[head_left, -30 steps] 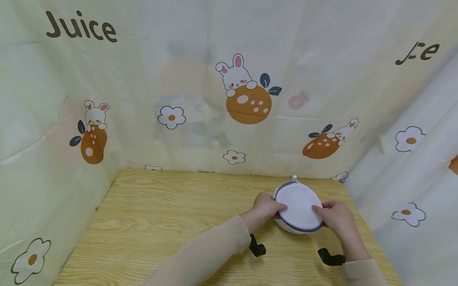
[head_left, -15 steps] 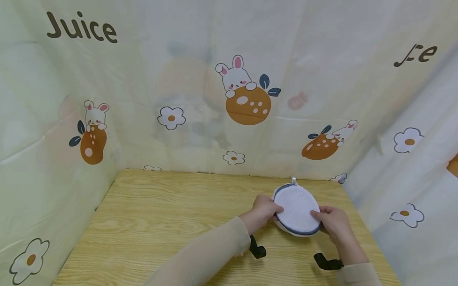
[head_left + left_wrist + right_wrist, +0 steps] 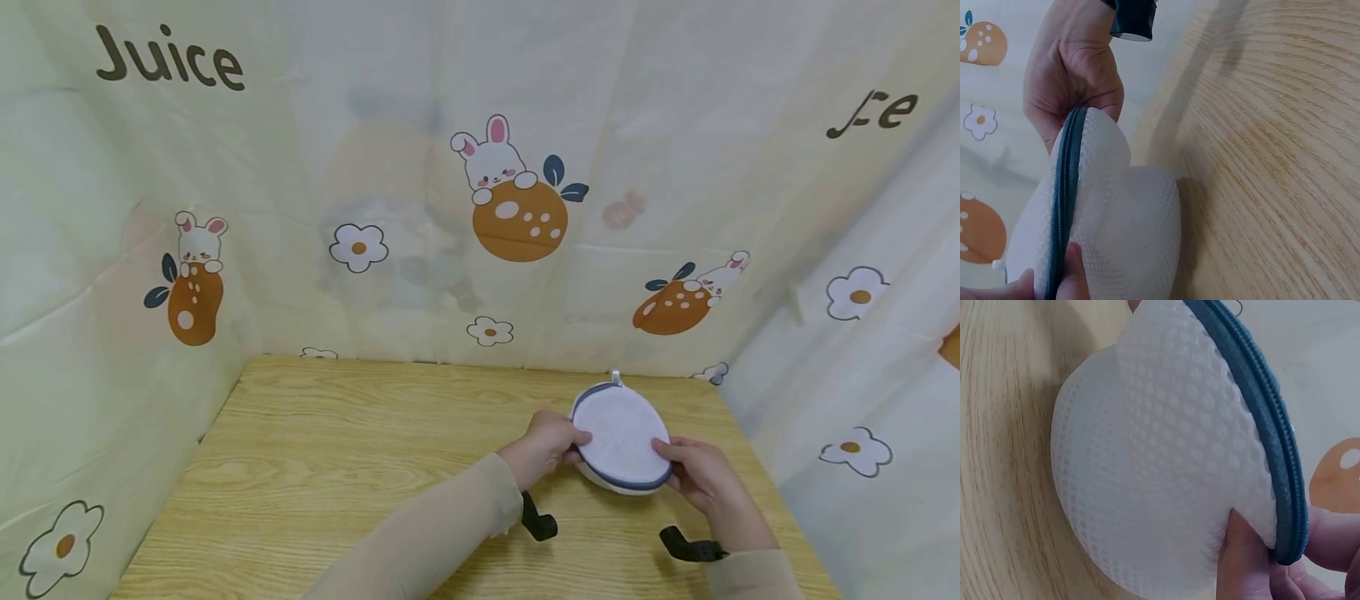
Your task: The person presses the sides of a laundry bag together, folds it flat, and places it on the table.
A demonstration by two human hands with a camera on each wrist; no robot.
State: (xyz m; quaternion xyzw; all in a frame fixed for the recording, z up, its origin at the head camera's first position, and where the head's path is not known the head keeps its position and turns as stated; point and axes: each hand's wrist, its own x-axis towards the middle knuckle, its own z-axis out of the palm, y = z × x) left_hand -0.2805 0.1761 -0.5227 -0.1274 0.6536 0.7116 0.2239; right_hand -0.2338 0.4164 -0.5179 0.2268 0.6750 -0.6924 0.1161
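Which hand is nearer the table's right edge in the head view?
Right. The right hand grips the white mesh bag on the side toward the table's right edge; the left hand grips the bag's opposite side, farther from it.

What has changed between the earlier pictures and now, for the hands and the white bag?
In the head view, the right hand has shifted slightly down and left; the white bag and left hand moved very slightly left. Nothing was taken or released: both hands still hold it.
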